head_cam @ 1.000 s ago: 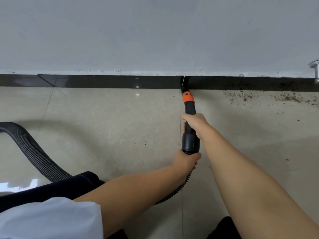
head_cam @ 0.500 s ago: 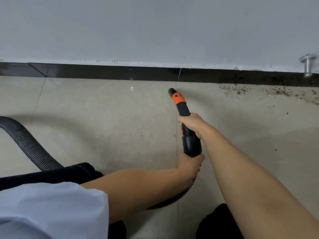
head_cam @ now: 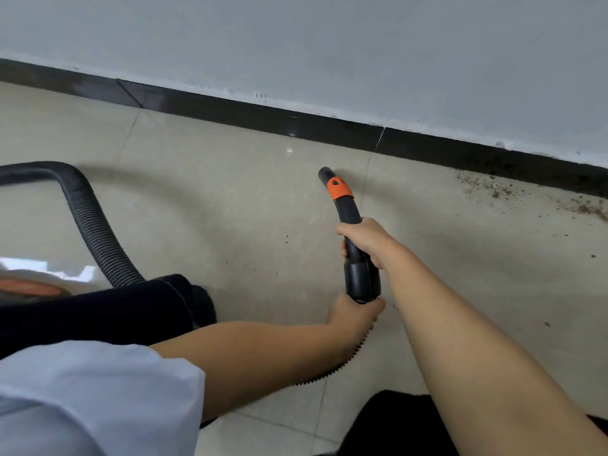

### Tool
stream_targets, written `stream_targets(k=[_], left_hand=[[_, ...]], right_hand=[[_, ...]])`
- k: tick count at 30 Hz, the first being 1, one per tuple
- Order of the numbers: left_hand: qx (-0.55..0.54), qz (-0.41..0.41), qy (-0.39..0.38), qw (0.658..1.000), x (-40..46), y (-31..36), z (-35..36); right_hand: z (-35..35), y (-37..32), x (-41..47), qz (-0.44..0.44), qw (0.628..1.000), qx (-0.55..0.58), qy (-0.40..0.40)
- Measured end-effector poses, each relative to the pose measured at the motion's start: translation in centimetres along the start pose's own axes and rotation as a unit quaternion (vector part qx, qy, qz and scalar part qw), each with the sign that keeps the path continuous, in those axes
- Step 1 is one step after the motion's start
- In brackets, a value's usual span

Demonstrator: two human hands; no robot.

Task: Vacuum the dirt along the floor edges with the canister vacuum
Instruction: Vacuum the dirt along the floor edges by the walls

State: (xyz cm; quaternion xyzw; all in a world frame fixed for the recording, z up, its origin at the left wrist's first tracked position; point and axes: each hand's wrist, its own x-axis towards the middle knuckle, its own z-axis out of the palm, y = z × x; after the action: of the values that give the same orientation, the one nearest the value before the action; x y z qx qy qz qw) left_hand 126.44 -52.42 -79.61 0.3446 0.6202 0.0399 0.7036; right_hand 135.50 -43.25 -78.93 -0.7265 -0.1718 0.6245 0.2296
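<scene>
A black vacuum nozzle (head_cam: 345,209) with an orange collar points at the floor, its tip a short way off the dark skirting board (head_cam: 263,116). My right hand (head_cam: 362,236) grips the nozzle's middle. My left hand (head_cam: 353,315) holds its thick rear end, where the ribbed black hose (head_cam: 98,232) joins. The hose loops left to the canister vacuum (head_cam: 29,287), of which only an orange and white part shows at the left edge. Brown dirt (head_cam: 500,190) lies scattered along the floor edge at the right, apart from the nozzle tip.
Beige floor tiles (head_cam: 214,209) stretch to a grey-white wall (head_cam: 329,44). My dark-trousered knees (head_cam: 115,307) rest low in the frame, one beside the hose. A few dirt specks dot the tiles near the nozzle.
The nozzle tip has pulled back from the skirting board and swung left. The view has tilted and shifted left, so the dirt patch now sits further right and the wall stop is out of view.
</scene>
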Motion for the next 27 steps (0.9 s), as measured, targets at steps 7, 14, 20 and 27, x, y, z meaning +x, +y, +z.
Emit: stream_targets(k=[7, 14, 20, 27], left_hand=[[0.043, -0.035, -0.037, 0.998, -4.6, -0.4, -3.1], [0.066, -0.064, -0.022, 0.996, -8.1, -3.4, -5.6], [0.029, -0.058, -0.089, 0.994, -9.8, -9.3, -6.4], [0.014, -0.043, -0.031, 0.999, -9.9, -11.2, -8.6]], right_hand=[[2.3, 1.8, -2.5, 0.028, 0.998, 0.051, -0.002], [5.8, 3.8, -5.7, 0.057, 0.995, 0.07, -0.036], [8.8, 9.7, -6.9, 0.036, 0.998, 0.052, -0.023], [12.1, 9.8, -7.7, 0.017, 0.997, 0.055, -0.048]])
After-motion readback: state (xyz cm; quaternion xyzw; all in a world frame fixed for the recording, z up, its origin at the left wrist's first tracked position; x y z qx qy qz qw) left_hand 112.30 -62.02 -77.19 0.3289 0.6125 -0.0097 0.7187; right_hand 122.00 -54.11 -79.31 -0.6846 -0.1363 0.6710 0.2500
